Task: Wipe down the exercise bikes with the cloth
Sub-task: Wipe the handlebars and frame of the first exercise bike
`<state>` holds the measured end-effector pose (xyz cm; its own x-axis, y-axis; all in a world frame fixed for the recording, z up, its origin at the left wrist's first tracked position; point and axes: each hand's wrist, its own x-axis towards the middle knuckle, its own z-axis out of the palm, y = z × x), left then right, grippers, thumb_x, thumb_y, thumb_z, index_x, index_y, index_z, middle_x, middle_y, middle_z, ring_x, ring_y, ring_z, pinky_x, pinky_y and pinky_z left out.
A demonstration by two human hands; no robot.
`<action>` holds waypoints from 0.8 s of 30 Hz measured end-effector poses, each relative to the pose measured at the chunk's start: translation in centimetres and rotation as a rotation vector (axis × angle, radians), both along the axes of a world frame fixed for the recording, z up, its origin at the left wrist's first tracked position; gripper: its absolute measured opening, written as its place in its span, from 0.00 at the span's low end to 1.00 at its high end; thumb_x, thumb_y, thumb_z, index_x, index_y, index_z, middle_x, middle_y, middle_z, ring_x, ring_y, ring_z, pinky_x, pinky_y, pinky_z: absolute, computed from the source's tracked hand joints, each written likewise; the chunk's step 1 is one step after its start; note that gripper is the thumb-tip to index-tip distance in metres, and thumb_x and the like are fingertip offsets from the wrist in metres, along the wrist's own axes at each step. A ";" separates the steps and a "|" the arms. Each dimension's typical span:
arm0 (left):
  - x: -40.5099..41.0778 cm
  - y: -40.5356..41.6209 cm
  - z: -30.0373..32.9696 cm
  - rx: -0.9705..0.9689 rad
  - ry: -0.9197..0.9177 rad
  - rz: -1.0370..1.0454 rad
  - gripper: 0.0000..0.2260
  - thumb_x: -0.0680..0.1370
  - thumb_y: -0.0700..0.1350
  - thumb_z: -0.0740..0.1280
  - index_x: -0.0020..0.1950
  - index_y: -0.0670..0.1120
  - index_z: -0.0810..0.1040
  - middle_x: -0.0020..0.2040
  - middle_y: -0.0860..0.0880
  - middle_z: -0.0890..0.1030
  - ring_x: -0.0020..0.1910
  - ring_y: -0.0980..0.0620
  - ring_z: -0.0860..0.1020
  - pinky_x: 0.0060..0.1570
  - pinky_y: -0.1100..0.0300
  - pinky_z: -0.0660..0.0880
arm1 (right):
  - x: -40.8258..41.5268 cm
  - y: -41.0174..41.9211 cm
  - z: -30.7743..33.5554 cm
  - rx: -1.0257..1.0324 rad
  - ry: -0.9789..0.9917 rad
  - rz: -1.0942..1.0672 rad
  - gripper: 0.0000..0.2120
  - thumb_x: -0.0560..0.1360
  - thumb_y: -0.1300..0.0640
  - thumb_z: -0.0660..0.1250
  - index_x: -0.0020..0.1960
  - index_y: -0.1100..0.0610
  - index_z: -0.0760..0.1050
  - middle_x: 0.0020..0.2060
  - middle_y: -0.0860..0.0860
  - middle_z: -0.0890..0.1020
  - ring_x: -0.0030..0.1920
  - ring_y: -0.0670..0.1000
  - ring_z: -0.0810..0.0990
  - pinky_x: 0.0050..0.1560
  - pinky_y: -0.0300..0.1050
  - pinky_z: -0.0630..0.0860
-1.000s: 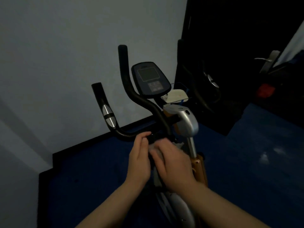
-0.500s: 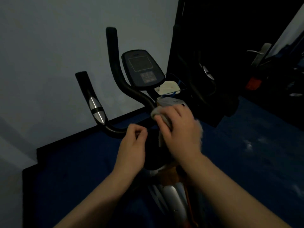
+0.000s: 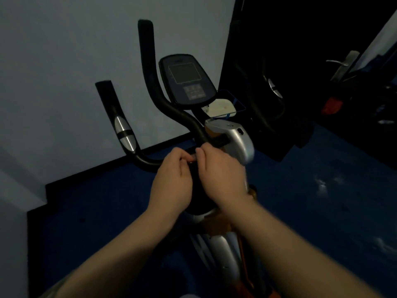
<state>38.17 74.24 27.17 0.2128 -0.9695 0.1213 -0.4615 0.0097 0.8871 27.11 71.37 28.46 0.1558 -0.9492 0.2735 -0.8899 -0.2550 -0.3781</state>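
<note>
- Your left hand (image 3: 171,179) and right hand (image 3: 221,171) curl together at the handlebar (image 3: 154,91) centre; what they hold, I cannot tell.
- No cloth is visible; bare fingers would clean nothing.

— What kind of place are we looking at?
— A dim home workout corner: an exercise bike (image 3: 217,134) is standing on blue flooring (image 3: 322,201) against a plain wall (image 3: 64,61), and a door handle (image 3: 341,63) is showing at right.

Left hand (image 3: 171,179) and right hand (image 3: 221,171) side by side — fingers (image 3: 182,154) curled, fingertips meeting.
</note>
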 end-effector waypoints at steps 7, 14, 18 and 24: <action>-0.1 0.3 0.1 0.015 0.025 0.027 0.11 0.81 0.46 0.53 0.47 0.56 0.73 0.44 0.52 0.78 0.37 0.54 0.77 0.36 0.51 0.76 | -0.4 0.8 -0.6 -0.026 -0.169 -0.032 0.15 0.81 0.48 0.48 0.45 0.54 0.68 0.37 0.49 0.77 0.35 0.51 0.76 0.32 0.47 0.68; -0.5 0.7 -0.5 0.015 0.114 0.107 0.13 0.81 0.47 0.54 0.45 0.58 0.75 0.41 0.56 0.79 0.38 0.63 0.76 0.32 0.64 0.72 | -0.6 4.8 -2.8 -0.013 -0.582 -0.054 0.15 0.80 0.44 0.46 0.54 0.50 0.68 0.45 0.49 0.77 0.43 0.48 0.77 0.42 0.50 0.76; -0.4 0.4 -0.2 0.016 0.118 0.123 0.12 0.81 0.48 0.55 0.45 0.58 0.76 0.40 0.55 0.79 0.36 0.59 0.77 0.31 0.57 0.74 | -1.2 1.9 -1.6 -0.015 -0.301 0.053 0.06 0.81 0.48 0.49 0.50 0.48 0.62 0.42 0.47 0.76 0.37 0.48 0.76 0.35 0.47 0.71; -1.1 1.1 -0.1 -0.008 0.286 0.237 0.11 0.81 0.46 0.57 0.47 0.52 0.79 0.42 0.53 0.80 0.41 0.55 0.78 0.37 0.60 0.75 | -0.1 4.1 -3.6 -0.045 -0.674 -0.015 0.14 0.80 0.44 0.48 0.59 0.48 0.66 0.48 0.48 0.77 0.45 0.45 0.77 0.41 0.43 0.74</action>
<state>37.11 75.37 27.07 0.4576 -0.8886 0.0324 -0.1857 -0.0599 0.9808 26.98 75.43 24.84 -0.0759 -0.9352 0.3459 -0.4671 -0.2731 -0.8410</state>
